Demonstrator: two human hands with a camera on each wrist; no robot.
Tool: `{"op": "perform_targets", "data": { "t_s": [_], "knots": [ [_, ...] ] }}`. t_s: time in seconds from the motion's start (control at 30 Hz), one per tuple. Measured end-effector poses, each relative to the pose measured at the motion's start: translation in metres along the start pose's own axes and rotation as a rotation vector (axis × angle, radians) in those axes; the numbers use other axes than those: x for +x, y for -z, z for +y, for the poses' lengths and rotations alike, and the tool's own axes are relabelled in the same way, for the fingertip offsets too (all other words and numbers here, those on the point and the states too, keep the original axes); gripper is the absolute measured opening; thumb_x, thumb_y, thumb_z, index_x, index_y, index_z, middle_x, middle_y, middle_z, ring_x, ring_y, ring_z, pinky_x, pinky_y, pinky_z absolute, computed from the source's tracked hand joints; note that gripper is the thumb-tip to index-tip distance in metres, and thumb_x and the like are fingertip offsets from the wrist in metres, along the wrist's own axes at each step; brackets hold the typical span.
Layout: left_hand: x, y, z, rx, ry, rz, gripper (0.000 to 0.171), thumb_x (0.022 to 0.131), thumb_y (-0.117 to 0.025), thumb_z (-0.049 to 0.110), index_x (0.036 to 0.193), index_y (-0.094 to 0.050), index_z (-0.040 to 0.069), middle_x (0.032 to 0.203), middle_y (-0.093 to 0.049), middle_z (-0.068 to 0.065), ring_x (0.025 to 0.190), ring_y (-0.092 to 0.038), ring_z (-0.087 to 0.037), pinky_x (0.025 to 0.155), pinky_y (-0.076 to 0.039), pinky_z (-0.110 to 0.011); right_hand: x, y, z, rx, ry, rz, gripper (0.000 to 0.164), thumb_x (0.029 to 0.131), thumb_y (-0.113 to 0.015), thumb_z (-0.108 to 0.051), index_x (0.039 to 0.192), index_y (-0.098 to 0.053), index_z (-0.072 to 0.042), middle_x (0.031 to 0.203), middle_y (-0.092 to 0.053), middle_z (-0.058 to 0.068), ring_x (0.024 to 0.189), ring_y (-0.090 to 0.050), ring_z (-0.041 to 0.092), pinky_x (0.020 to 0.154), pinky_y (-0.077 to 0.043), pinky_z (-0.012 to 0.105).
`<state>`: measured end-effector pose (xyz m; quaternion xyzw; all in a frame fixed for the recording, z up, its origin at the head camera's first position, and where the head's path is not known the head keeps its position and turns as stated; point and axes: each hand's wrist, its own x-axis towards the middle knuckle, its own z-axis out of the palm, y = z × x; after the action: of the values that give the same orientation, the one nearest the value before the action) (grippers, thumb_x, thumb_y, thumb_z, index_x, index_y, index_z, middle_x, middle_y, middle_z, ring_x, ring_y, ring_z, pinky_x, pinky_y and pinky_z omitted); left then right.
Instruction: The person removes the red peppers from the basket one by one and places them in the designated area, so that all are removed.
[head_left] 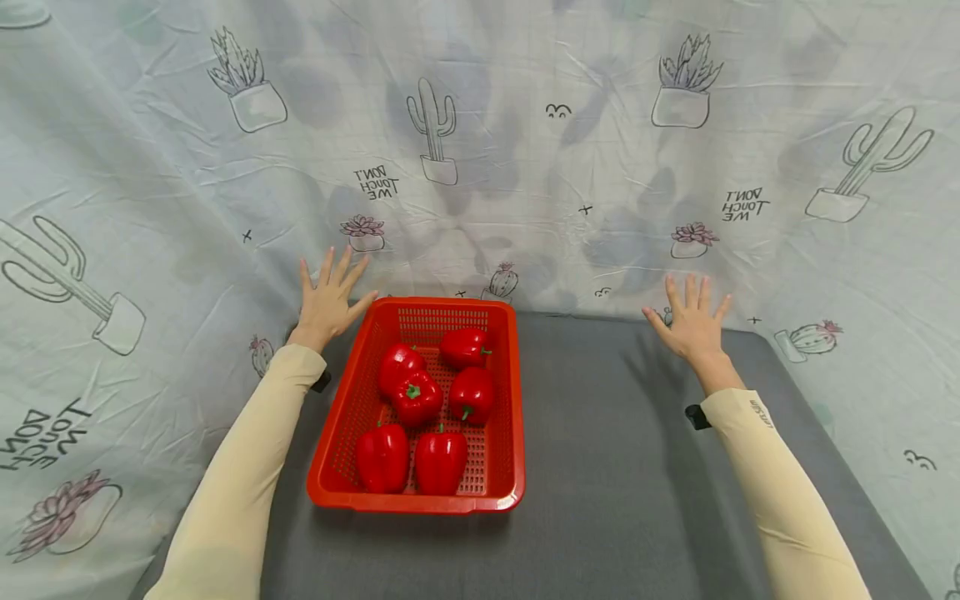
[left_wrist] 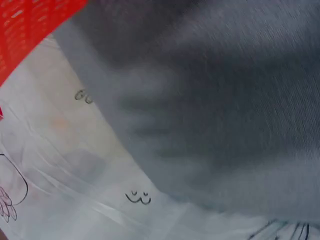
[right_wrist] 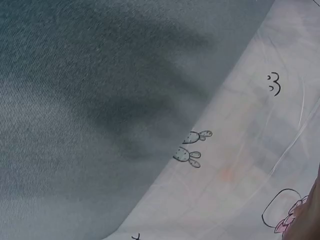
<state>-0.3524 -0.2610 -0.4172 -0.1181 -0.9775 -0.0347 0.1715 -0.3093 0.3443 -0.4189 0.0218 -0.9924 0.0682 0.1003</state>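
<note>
A red plastic basket (head_left: pixel 521 400) stands left of centre on the grey table, with several red bell peppers (head_left: pixel 441 462) lying in it. At the basket's far left corner my left hand (head_left: pixel 326 304) is raised with its fingers spread and holds nothing. Whether its thumb touches the rim, I cannot tell. Over the table's far right part my right hand (head_left: pixel 693 329) hangs in the air, fingers spread, with nothing in it. The left wrist view shows part of the basket (left_wrist: pixel 30 30) but no fingers; a sliver of skin shows at the right wrist view's edge.
The grey table (head_left: pixel 600 467) reaches back to a pale curtain (head_left: pixel 510 125) printed with cacti and potted plants. This curtain also hangs along both sides. Shadows of the hands fall on the table in both wrist views.
</note>
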Motion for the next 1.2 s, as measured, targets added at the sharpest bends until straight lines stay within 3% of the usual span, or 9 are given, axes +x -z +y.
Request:
{"op": "perform_targets", "data": {
  "t_s": [0.13,0.37,0.57,0.8,1.03,1.2],
  "knots": [
    [-0.001,-0.001,0.001,-0.05,0.01,-0.049,0.072,0.091,-0.043,0.055,0.15,-0.011,0.03,0.156,-0.01,-0.007,0.143,0.001,-0.031,0.104,0.014,-0.063,0.002,-0.002,-0.006,0.032,0.014,0.005,0.08,0.092,-0.029,-0.062,0.151,-0.003,-0.015,0.152,0.005,0.026,0.139,0.008,0.043,0.101,0.007,0.07],
    [-0.006,-0.004,0.006,-0.191,-0.012,-0.167,0.073,0.091,-0.043,0.056,0.15,-0.02,0.02,0.155,-0.016,-0.012,0.142,-0.008,-0.034,0.103,0.007,-0.068,0.008,-0.007,-0.029,0.127,0.06,0.003,0.079,0.093,-0.038,-0.055,0.149,-0.013,-0.007,0.15,-0.009,0.029,0.139,-0.002,0.045,0.105,-0.003,0.066],
    [-0.017,-0.004,0.009,-0.314,-0.026,-0.226,0.074,0.09,-0.046,0.054,0.15,-0.02,0.018,0.152,-0.023,-0.014,0.139,-0.018,-0.037,0.106,-0.006,-0.065,0.015,-0.015,-0.061,0.157,0.132,0.009,0.076,0.092,-0.044,-0.052,0.148,-0.02,-0.006,0.149,-0.018,0.027,0.137,-0.015,0.044,0.105,-0.013,0.064],
    [-0.033,-0.004,0.013,-0.449,0.016,-0.276,0.078,0.089,-0.052,0.049,0.151,-0.015,0.019,0.153,-0.021,-0.013,0.136,-0.025,-0.037,0.105,-0.022,-0.06,0.018,-0.025,-0.107,0.254,0.242,-0.013,0.072,0.091,-0.05,-0.048,0.147,-0.026,-0.01,0.149,-0.023,0.023,0.134,-0.024,0.043,0.103,-0.023,0.062],
    [-0.043,-0.006,0.019,-0.472,0.012,-0.26,0.082,0.087,-0.055,0.05,0.151,-0.014,0.02,0.152,-0.022,-0.013,0.136,-0.026,-0.038,0.103,-0.024,-0.062,0.023,-0.035,-0.15,0.31,0.366,-0.034,0.068,0.09,-0.052,-0.048,0.146,-0.032,-0.013,0.146,-0.033,0.018,0.132,-0.032,0.036,0.1,-0.032,0.057],
    [-0.046,-0.009,0.022,-0.479,-0.016,-0.22,0.079,0.087,-0.056,0.048,0.15,-0.019,0.018,0.152,-0.024,-0.012,0.136,-0.026,-0.036,0.104,-0.025,-0.061,0.025,-0.036,-0.178,0.353,0.431,-0.066,0.067,0.09,-0.052,-0.049,0.145,-0.034,-0.016,0.144,-0.036,0.012,0.132,-0.034,0.032,0.102,-0.032,0.054]
  ]
}}
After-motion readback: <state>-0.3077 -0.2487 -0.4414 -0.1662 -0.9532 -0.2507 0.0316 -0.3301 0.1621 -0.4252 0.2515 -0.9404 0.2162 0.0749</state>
